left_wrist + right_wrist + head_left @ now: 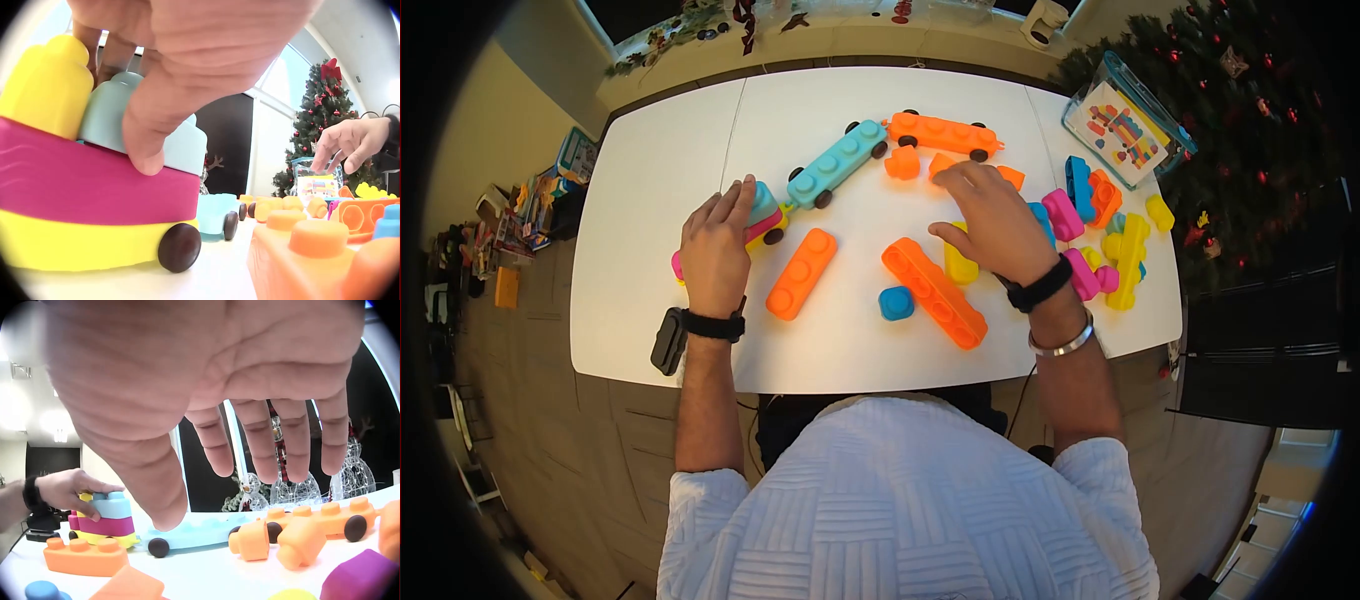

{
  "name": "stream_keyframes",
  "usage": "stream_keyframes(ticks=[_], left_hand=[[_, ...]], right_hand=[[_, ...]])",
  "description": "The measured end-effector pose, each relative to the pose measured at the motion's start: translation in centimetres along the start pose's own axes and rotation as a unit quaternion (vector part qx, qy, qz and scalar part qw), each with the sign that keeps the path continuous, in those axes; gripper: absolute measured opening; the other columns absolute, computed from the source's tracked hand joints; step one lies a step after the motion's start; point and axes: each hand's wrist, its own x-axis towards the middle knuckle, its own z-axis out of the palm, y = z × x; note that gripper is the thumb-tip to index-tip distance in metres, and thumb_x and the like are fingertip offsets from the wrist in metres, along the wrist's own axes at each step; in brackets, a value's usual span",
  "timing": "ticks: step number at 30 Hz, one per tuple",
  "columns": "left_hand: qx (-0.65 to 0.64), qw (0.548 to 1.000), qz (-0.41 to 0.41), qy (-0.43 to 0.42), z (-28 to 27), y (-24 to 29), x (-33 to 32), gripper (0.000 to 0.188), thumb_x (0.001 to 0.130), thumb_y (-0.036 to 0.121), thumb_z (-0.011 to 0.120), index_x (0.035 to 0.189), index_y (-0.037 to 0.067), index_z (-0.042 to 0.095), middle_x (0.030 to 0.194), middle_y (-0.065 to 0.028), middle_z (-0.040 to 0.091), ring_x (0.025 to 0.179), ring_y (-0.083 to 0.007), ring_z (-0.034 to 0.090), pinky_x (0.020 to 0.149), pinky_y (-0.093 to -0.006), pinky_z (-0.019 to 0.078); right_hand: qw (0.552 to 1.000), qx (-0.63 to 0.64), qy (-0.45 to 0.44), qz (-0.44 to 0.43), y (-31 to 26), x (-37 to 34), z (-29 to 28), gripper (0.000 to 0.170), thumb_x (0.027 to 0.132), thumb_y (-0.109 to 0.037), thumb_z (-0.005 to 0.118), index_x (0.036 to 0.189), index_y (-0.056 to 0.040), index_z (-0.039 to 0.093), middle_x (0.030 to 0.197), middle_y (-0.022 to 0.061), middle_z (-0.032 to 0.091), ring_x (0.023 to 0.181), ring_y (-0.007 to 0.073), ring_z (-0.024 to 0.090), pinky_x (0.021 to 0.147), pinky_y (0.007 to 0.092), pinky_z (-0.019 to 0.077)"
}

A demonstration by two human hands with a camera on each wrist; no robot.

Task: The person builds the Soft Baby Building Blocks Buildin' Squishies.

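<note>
The tree (1250,90), dotted with red baubles, stood well to the right of the teal car (837,165), and the white table (630,320) spread out beneath and around that car. On the same right side sat the clear container (1155,105), a picture of coloured blocks showing on it.

The orange car (945,133) came end to end with the teal car's far right end. At the opposite end, nearer the person, was the yellow car (87,244), bearing a magenta block (94,175) with a pale blue block (184,147) and a yellow block (50,87) above.

I saw the left hand (718,240) over that stack, just left of the teal car, pinching the pale blue block, thumb against one side. The right hand (995,220) hung to the right of the teal car, over some orange pieces, its fingers straight and spread, holding nothing.

Nearer the person than the teal car lay a long orange block (935,292), hollow side showing, and a shorter orange block (802,274), studs up. Magenta pieces (1063,215) lay among others well to its right. A small orange piece (902,162) sat near its right end; a blue cube (896,303) lay well below, just beside the long orange block.
</note>
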Motion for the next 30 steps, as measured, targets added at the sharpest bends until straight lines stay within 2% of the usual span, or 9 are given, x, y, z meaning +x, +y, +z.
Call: stream_keyframes(ticks=[5,8,12,14,20,24,27,29,30], left_hand=[[0.026,1.0,0.009,0.01,0.3,-0.2,-0.4,0.065,0.09,-0.001,0.074,0.152,0.013,0.065,0.145,-0.0105,0.073,0.129,-0.0366,0.068,0.112,-0.0476,0.0516],[0.025,1.0,-0.004,-0.007,0.6,-0.4,-0.6,0.07,0.091,-0.001,0.075,0.157,0.018,0.06,0.15,-0.006,0.07,0.139,-0.0345,0.063,0.122,-0.0532,0.042],[0.05,0.998,-0.017,-0.02,1.1,-0.6,-1.0,0.079,0.093,0.001,0.075,0.166,0.023,0.05,0.157,-0.0052,0.065,0.151,-0.0339,0.054,0.13,-0.0585,0.0307],[0.061,0.998,-0.015,-0.012,1.3,-0.5,-1.0,0.077,0.093,0.004,0.076,0.164,0.023,0.052,0.158,-0.0039,0.064,0.151,-0.0335,0.054,0.129,-0.0604,0.03],[0.061,0.997,-0.022,-0.039,0.1,0.1,-1.0,0.084,0.09,0.014,0.085,0.166,0.021,0.049,0.164,-0.0047,0.058,0.155,-0.0346,0.05,0.13,-0.0643,0.0266],[0.058,0.995,-0.031,-0.07,-0.6,0.7,-1.2,0.089,0.087,0.017,0.088,0.167,0.016,0.047,0.172,-0.0127,0.046,0.16,-0.0384,0.04,0.13,-0.0674,0.025],[-0.034,0.999,-0.016,0.018,-0.3,1.0,-2.4,0.091,0.089,0.014,0.086,0.169,0.015,0.043,0.174,-0.0187,0.042,0.163,-0.0411,0.033,0.126,-0.0729,0.0276],[-0.051,0.998,-0.016,0.032,-2.1,3.1,-2.5,0.084,0.089,0.013,0.087,0.164,0.012,0.049,0.17,-0.021,0.045,0.16,-0.0416,0.039,0.125,-0.0667,0.0355],[-0.154,0.988,0.0,0.011,-3.0,4.3,-2.4,0.079,0.089,0.012,0.086,0.16,0.01,0.052,0.168,-0.0207,0.047,0.157,-0.0415,0.043,0.123,-0.0609,0.0399]], right_hand=[[0.99,-0.057,-0.103,0.078,0.3,3.8,1.2,0.072,0.089,-0.02,0.087,0.154,-0.0173,0.056,0.15,0.0216,0.056,0.132,0.0433,0.059,0.11,0.0514,0.0515],[0.984,-0.138,-0.095,0.061,1.5,4.9,4.2,0.088,0.088,-0.017,0.088,0.164,-0.0362,0.047,0.151,0.0212,0.054,0.134,0.045,0.059,0.107,0.0522,0.0549],[0.985,-0.097,-0.116,0.079,2.6,5.6,6.7,0.069,0.096,-0.009,0.069,0.156,-0.0398,0.056,0.144,0.0213,0.058,0.128,0.0454,0.061,0.095,0.0541,0.0606],[0.989,-0.078,-0.106,0.069,3.0,5.8,7.2,0.057,0.1,-0.008,0.061,0.149,-0.0357,0.061,0.138,0.0219,0.061,0.122,0.0461,0.065,0.09,0.0512,0.0626],[0.991,-0.008,-0.103,0.079,3.2,6.1,6.6,0.038,0.098,-0.004,0.062,0.129,-0.0243,0.067,0.129,0.0218,0.063,0.106,0.0441,0.073,0.085,0.0516,0.0623],[0.989,0.009,-0.117,0.084,2.9,5.4,5.5,0.042,0.095,-0.003,0.067,0.131,-0.0241,0.067,0.129,0.0205,0.063,0.11,0.0411,0.072,0.088,0.0499,0.0617],[0.99,0.062,-0.099,0.081,1.9,3.9,3.6,0.04,0.092,-0.007,0.076,0.129,-0.0201,0.068,0.125,0.0171,0.064,0.111,0.0369,0.071,0.091,0.0474,0.06],[0.986,0.165,-0.002,0.021,0.7,2.8,2.3,0.035,0.09,-0.01,0.082,0.124,-0.0125,0.071,0.117,0.0127,0.063,0.103,0.0341,0.069,0.087,0.0434,0.0576],[0.978,0.209,0.024,-0.003,0.0,2.5,1.6,0.031,0.091,-0.011,0.082,0.12,-0.0076,0.073,0.115,0.0125,0.064,0.098,0.032,0.067,0.086,0.0406,0.0569]])
